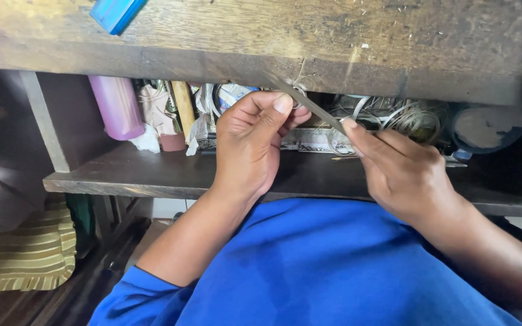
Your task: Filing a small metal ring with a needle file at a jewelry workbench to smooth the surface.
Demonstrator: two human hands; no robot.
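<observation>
My left hand pinches a small metal ring between thumb and forefinger, pressed against the front edge of a worn wooden bench top. My right hand grips a thin flat metal file, whose blade slants up and left across the ring. Both hands are held just under the bench edge, above my blue-clad lap.
A shelf under the bench holds a pink bottle, crumpled wrappers, coils of silver wire and a round tin. A blue object lies on the bench top. A striped cushion sits lower left.
</observation>
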